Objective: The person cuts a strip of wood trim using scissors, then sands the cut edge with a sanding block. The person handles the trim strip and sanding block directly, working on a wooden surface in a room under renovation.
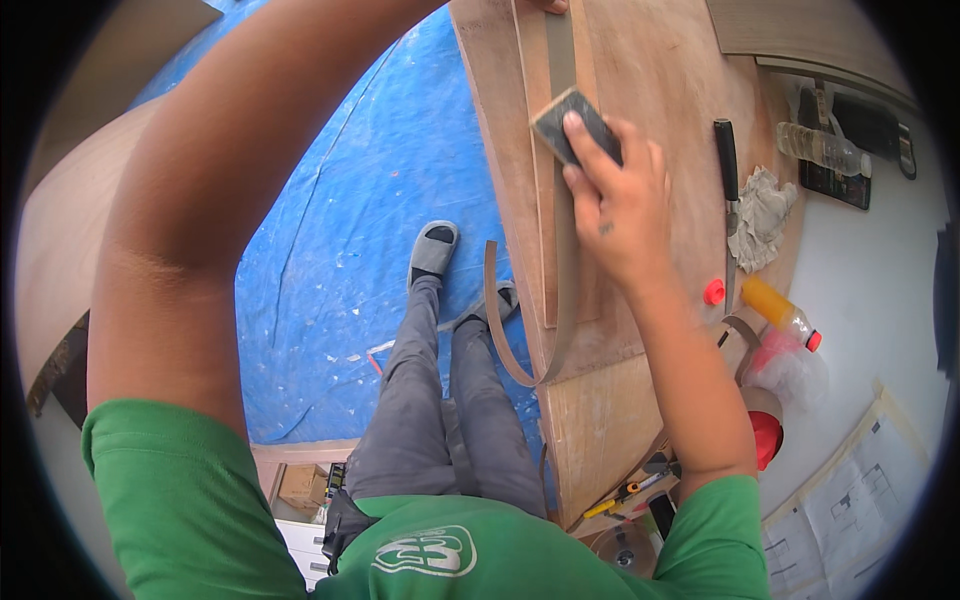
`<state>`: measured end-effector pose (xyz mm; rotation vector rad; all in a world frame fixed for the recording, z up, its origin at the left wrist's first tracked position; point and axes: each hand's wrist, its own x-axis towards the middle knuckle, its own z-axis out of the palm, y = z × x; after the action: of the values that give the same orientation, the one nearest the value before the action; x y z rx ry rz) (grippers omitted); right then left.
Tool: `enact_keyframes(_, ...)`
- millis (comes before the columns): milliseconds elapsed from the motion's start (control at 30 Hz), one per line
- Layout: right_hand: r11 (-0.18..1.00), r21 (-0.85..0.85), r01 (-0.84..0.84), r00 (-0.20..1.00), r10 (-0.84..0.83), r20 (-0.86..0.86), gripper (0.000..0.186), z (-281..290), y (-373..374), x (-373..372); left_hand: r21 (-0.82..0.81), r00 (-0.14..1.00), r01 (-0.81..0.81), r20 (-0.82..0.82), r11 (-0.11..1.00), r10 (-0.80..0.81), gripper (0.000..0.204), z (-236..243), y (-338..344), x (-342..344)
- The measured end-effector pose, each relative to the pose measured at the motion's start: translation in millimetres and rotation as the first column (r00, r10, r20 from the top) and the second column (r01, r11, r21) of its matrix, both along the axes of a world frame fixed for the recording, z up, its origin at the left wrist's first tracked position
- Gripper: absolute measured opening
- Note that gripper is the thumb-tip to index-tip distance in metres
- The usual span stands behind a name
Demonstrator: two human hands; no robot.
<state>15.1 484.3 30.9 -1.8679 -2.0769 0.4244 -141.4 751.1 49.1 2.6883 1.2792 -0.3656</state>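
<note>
My right hand (628,205) grips a dark rectangular sanding block (582,122), with the fingers laid along it. The block rests across a long grey-brown edging strip (561,220). This strip lies along a narrow wooden board (537,150) on the workbench, and its near end (490,290) hangs over the side in a loop. At the top edge, only a bit of my left hand (550,5) shows, at the far part of the strip; its grip is cut off by the picture's edge.
On the right side of the wooden workbench (680,60) lie a black-handled knife or saw (726,160), a whitish glove or rag (763,220) and a red cap (713,292). Beyond are bottles, including an orange one (768,302), and a drawing sheet (850,500). Blue tarp (330,250) covers the floor.
</note>
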Motion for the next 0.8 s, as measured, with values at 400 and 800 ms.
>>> enact_keyframes(400,0.994,-0.042,-0.101,0.995,0.101,-0.005,0.062,10,-56,-7,-0.019,0.998,-0.024,0.052,1.000,0.025,0.106,-5,2,-5)
enact_keyframes(800,0.999,-0.027,-0.025,0.999,0.024,-0.046,0.061,0,-52,-4,0.011,0.999,-0.029,0.030,1.000,0.028,0.103,-11,7,-5)
